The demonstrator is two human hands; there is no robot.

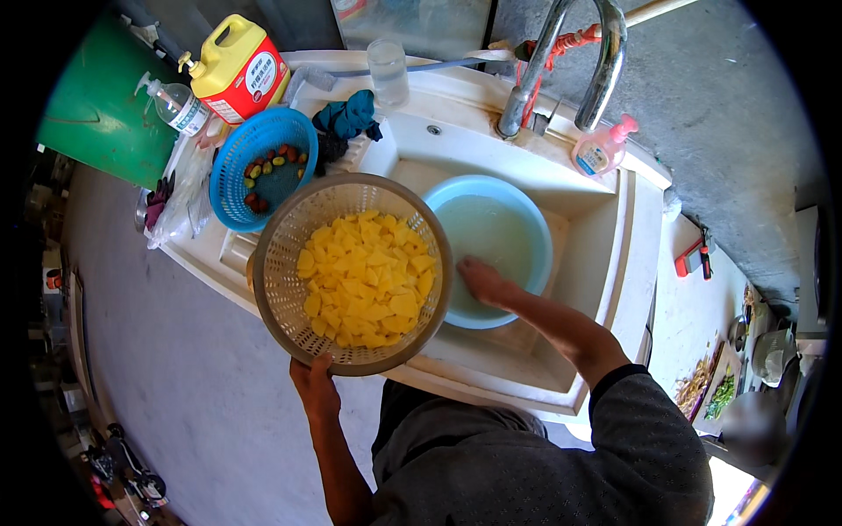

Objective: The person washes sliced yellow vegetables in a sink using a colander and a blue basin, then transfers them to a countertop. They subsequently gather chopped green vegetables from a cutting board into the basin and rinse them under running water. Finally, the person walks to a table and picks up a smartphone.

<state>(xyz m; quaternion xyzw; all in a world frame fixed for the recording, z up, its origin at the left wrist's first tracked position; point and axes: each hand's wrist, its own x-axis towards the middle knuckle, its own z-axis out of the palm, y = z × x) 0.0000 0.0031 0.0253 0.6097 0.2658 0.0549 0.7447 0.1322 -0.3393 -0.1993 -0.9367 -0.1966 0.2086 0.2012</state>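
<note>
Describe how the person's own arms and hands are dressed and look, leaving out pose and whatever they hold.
Both hands are bare: no gloves, rings or watch show on the left hand or the right hand. The right arm wears a dark grey knit sleeve with a darker cuff, pushed up above the forearm. The left forearm is bare as far as visible.

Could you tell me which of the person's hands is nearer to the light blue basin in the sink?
Right. The right hand rests on the light blue basin at its near rim; the left hand is apart from it, holding the beige colander of yellow pieces.
</note>
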